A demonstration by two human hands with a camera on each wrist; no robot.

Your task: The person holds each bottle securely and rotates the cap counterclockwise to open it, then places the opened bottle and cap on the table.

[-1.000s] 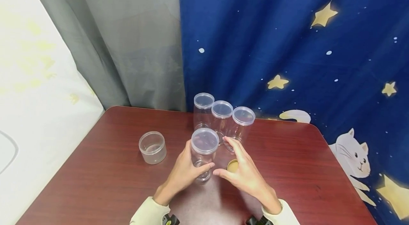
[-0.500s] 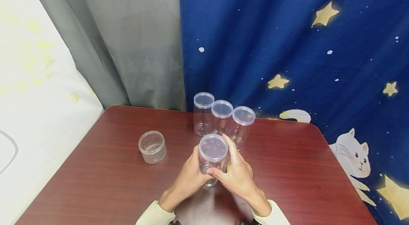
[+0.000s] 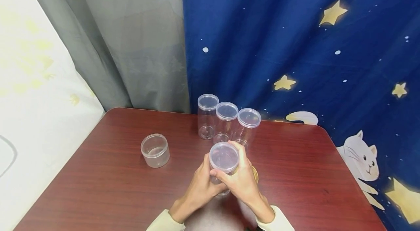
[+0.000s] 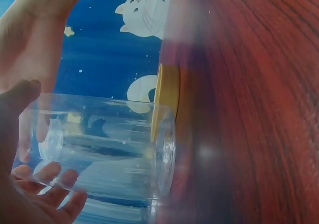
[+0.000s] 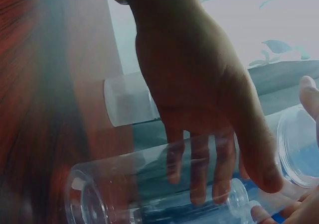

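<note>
A tall clear plastic jar (image 3: 224, 157) with a clear screw lid (image 5: 299, 147) stands upright between my hands near the table's front. My left hand (image 3: 201, 186) grips the jar's body from the left, thumb across the near side. Higher up, my right hand (image 3: 243, 181) holds the jar around the lid, its thumb at the near rim. Through the clear wall of the jar (image 4: 109, 144), the left wrist view shows its base close to the tabletop. A gold-coloured round lid (image 4: 168, 92) lies behind the right hand, mostly hidden by it in the head view.
Three tall lidded clear jars (image 3: 227, 125) stand in a slanting row at the back of the reddish-brown table (image 3: 108, 183). To the left is a short, wide clear jar (image 3: 155, 152) with no lid on. Curtains (image 3: 147, 41) hang behind the table.
The jar has shifted right and toward me in the left hand. The right hand, apart from the jar a second ago, has closed around its top.
</note>
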